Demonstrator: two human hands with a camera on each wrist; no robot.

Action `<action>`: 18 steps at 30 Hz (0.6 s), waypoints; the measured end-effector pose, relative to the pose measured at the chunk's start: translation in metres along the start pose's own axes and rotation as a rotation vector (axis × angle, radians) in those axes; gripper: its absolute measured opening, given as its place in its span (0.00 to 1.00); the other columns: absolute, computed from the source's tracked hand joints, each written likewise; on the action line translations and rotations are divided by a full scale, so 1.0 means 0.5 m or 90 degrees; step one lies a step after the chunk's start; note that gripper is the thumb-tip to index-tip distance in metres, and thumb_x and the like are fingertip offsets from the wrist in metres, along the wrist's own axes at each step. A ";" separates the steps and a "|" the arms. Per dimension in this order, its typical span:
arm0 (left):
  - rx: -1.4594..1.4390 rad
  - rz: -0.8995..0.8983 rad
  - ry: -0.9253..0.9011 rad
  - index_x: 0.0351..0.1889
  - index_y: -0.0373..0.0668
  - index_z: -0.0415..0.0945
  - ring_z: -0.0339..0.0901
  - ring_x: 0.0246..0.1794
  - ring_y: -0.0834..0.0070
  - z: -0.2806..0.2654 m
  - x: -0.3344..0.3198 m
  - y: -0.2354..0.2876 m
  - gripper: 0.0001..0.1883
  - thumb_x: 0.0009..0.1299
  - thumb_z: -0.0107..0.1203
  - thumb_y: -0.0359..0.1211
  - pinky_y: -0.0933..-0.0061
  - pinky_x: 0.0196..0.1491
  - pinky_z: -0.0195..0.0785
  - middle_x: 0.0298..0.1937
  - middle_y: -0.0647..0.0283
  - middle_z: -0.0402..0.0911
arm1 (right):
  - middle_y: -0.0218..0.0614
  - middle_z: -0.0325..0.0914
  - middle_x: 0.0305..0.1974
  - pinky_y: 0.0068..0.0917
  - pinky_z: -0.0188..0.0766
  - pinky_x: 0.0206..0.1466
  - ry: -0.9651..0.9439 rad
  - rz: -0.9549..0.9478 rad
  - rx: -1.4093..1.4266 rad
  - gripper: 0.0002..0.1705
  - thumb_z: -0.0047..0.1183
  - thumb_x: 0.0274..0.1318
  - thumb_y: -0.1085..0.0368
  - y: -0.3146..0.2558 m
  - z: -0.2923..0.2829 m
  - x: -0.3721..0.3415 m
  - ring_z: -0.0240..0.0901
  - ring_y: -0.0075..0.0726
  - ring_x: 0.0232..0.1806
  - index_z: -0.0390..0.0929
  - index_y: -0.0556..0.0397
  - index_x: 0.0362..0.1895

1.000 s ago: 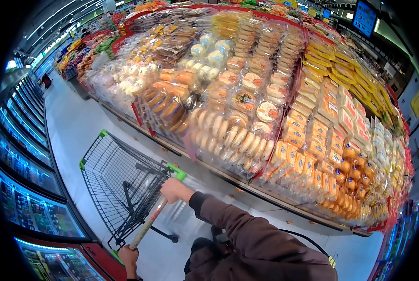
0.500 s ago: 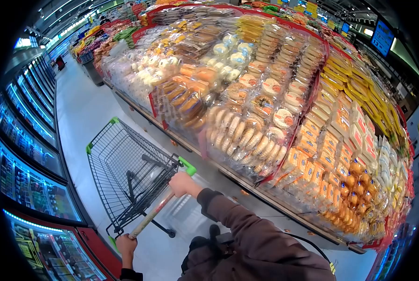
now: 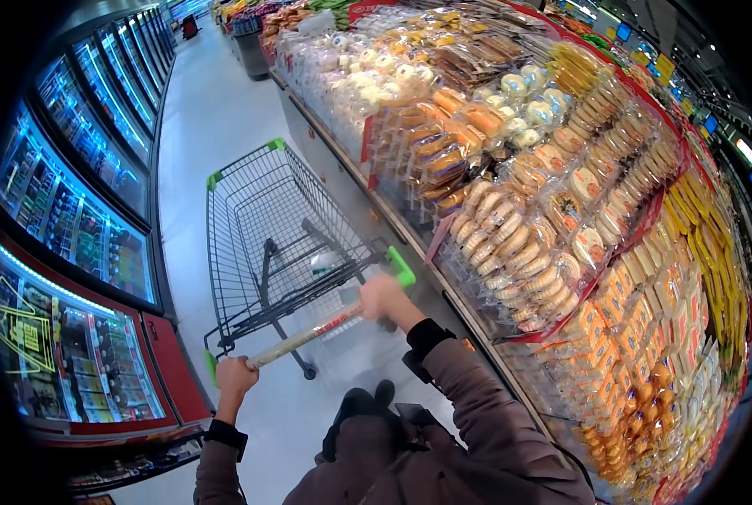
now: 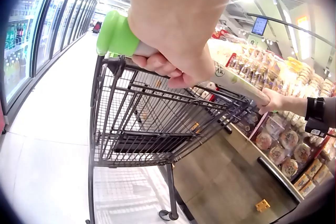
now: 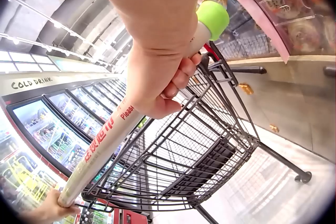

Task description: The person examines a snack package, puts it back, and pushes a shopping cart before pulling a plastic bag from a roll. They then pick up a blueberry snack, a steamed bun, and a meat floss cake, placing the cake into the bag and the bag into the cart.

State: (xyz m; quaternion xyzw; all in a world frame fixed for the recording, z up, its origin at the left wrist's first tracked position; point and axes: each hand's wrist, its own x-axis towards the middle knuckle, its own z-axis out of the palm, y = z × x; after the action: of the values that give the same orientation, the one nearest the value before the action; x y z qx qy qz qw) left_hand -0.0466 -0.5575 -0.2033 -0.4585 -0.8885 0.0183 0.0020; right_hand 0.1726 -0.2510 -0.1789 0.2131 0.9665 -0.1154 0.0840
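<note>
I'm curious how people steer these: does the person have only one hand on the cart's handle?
No, the left hand and the right hand both grip the handle of the cart, one near each end.

the cart is metal wire, its end caps smooth plastic.

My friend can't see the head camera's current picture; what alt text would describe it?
A person's left hand and right hand grip the handle of a wire shopping cart in a store aisle. Clear-wrapped foods are piled along the right side, and lit glass-door fridges line the left.
</note>
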 end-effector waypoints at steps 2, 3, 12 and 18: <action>-0.003 -0.004 -0.005 0.19 0.44 0.79 0.75 0.20 0.56 0.009 0.006 -0.008 0.11 0.50 0.52 0.40 0.58 0.27 0.70 0.17 0.53 0.75 | 0.43 0.78 0.24 0.36 0.72 0.35 0.025 -0.004 -0.010 0.12 0.50 0.28 0.59 0.000 0.004 0.005 0.77 0.46 0.29 0.81 0.51 0.20; -0.005 -0.004 -0.007 0.18 0.45 0.79 0.75 0.19 0.56 0.008 0.010 -0.011 0.11 0.50 0.52 0.40 0.58 0.27 0.70 0.17 0.53 0.75 | 0.43 0.78 0.24 0.36 0.72 0.34 0.034 -0.004 -0.014 0.12 0.51 0.27 0.59 0.000 0.009 0.012 0.77 0.46 0.28 0.80 0.50 0.20; -0.006 0.004 -0.002 0.18 0.45 0.78 0.75 0.19 0.56 0.008 0.047 -0.038 0.10 0.50 0.53 0.40 0.59 0.26 0.70 0.17 0.53 0.75 | 0.42 0.78 0.22 0.36 0.73 0.32 0.024 -0.013 -0.039 0.12 0.52 0.27 0.58 -0.002 0.008 0.052 0.77 0.45 0.27 0.80 0.50 0.19; -0.031 0.013 -0.041 0.18 0.45 0.78 0.75 0.20 0.55 -0.004 0.084 -0.056 0.10 0.51 0.53 0.40 0.59 0.27 0.69 0.17 0.54 0.75 | 0.42 0.78 0.23 0.36 0.73 0.32 -0.006 -0.006 -0.016 0.12 0.52 0.29 0.59 -0.003 0.002 0.089 0.77 0.45 0.27 0.81 0.51 0.20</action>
State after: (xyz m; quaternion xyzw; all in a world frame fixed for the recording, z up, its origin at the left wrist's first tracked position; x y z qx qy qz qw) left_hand -0.0940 -0.5396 -0.2008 -0.4670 -0.8834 0.0111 -0.0378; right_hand 0.1323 -0.2351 -0.1889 0.2069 0.9685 -0.1046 0.0911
